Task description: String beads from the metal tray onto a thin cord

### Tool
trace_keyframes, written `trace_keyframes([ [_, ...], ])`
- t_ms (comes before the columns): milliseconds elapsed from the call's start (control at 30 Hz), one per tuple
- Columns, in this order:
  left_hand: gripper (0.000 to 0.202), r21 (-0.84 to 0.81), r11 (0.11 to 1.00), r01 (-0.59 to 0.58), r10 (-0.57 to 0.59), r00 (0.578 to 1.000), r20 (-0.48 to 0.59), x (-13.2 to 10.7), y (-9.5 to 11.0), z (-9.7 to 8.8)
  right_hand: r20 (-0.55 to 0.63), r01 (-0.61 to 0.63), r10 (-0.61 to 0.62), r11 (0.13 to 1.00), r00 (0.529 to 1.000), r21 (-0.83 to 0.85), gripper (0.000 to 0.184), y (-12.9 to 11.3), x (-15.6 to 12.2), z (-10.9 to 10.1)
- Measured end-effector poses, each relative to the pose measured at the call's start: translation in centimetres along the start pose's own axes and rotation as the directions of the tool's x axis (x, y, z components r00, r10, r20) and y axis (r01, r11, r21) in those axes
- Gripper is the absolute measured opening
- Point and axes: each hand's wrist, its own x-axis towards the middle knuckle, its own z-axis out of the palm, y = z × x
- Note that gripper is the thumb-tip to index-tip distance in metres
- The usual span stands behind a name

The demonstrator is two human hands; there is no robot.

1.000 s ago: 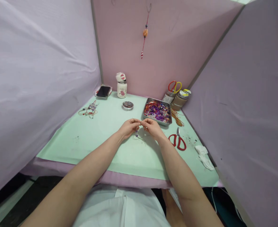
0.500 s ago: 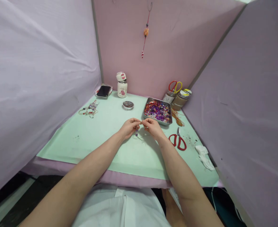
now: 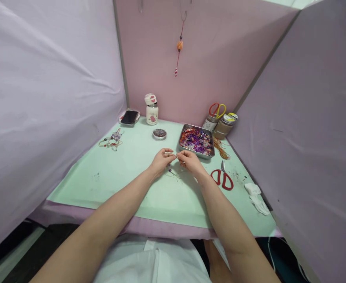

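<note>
Head view: left hand (image 3: 160, 161) and right hand (image 3: 191, 162) both pinch a thin cord (image 3: 171, 153); its long axis runs left-right, level between the fingertips; its beaded end hangs down.

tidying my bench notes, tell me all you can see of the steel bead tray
The shallow rectangular steel tray has a shiny raised rim and rounded corners. It lies flat on the mint-green table mat, back right, filled with small purple, red and orange beads. The right hand, pinching a thin beaded cord with the left hand, sits just before its near rim; whether they touch is unclear.
</note>
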Motion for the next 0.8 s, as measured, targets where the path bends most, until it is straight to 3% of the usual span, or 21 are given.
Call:
trace_keyframes([
  [133, 0.037, 0.185, 0.978, -0.098, 0.107, 0.993, -0.042, -0.03, -0.32, 0.08, -0.1, 0.215, -0.244, 0.948, 0.965, -0.236, 0.021, -0.33, -0.07, 0.12],
  [200, 0.039, 0.283, 0.95, -0.132, 0.15, 0.988, -0.044, -0.06, -0.5, 0.07, -0.053, 0.338, -0.38, 0.871, 0.923, -0.357, 0.018, -0.56, -0.33, 0.32],
  [267, 0.043, 0.367, 0.917, -0.155, 0.18, 0.983, -0.034, -0.09, -0.69, 0.01, 0.038, 0.408, -0.435, 0.807, 0.9, -0.427, 0.016, -0.67, -0.61, 0.55],
  [367, 0.05, 0.438, 0.882, -0.175, 0.203, 0.979, -0.016, -0.12, -0.91, -0.09, 0.133, 0.445, -0.44, 0.752, 0.888, -0.486, 0.014, -0.56, -0.8, 0.69],
  [533, 0.053, 0.512, 0.832, -0.214, 0.254, 0.967, -0.009, -0.15, -0.98, -0.08, 0.188, 0.443, -0.414, 0.701, 0.891, -0.559, 0.014, -0.12, -0.56, 0.35],
  [667, 0.056, 0.511, 0.83, -0.221, 0.248, 0.969, 0.015, -0.19, -0.96, -0.07, 0.2, 0.428, -0.386, 0.711, 0.901, -0.557, 0.011, -0.04, -0.46, 0.23],
  [800, 0.056, 0.563, 0.797, -0.218, 0.242, 0.97, 0.033, -0.33, -0.8, -0.05, 0.189, 0.406, -0.36, 0.778, 0.913, -0.48, 0.014, -0.35, -0.51, 0.3],
])
